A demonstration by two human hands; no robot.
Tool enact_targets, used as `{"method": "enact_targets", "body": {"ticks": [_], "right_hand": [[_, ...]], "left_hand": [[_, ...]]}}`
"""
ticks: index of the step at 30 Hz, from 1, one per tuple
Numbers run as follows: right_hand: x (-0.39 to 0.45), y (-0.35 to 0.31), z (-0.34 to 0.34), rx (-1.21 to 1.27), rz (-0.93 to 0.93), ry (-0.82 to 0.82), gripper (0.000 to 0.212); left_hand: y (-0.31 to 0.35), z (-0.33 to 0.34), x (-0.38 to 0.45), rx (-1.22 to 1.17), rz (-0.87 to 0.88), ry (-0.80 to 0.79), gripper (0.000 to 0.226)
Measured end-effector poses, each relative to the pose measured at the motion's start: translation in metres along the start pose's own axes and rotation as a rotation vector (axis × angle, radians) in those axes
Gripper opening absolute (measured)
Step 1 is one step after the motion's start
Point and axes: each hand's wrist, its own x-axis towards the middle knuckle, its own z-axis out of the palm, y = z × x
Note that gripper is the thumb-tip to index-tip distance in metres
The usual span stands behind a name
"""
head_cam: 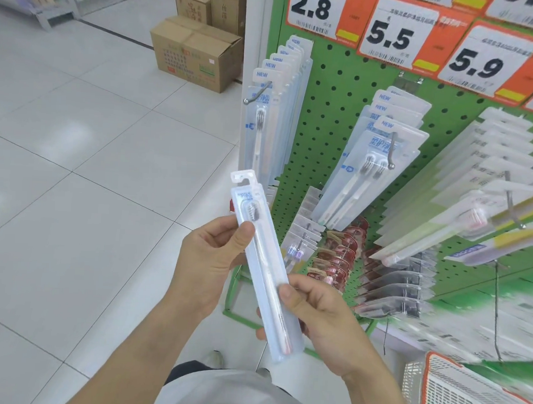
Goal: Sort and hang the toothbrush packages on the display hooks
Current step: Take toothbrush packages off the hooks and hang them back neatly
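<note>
A long clear toothbrush package (257, 251) with a single pale brush stands nearly upright between both hands, hang tab at the top. My left hand (212, 254) pinches its upper part, thumb on the front near the bristles. My right hand (317, 314) grips the lower half, thumb across the front. Above it, a metal hook (257, 92) on the green pegboard (337, 90) carries several matching single-brush packs (268, 120). A second hook (392, 153) to the right carries twin-brush packs (364, 170).
More hooks with other toothbrush packs (490, 196) fill the pegboard's right side, with red and grey packs (340, 250) lower down. An orange-rimmed white basket (462, 398) sits at bottom right. Cardboard boxes (194, 53) stand on the tiled floor at the back.
</note>
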Motion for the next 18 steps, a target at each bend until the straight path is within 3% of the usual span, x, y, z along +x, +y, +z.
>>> {"method": "enact_targets", "body": {"ticks": [3,7,12,18], "right_hand": [[0.004,0.005,-0.002,-0.056,-0.01,0.009,0.032],[0.011,0.008,-0.002,-0.259,-0.084,0.023,0.053],[0.02,-0.011,0.01,-0.448,-0.216,0.073,0.013],[0.032,-0.026,0.026,-0.576,-0.361,0.243,0.01]], "left_hand": [[0.006,0.001,-0.003,0.023,-0.018,-0.031,0.027],[0.014,0.002,-0.002,0.035,-0.018,-0.045,0.032],[0.028,0.004,0.005,0.034,0.025,-0.04,0.037],[0.058,0.009,0.02,0.1,0.142,-0.051,0.032]]}}
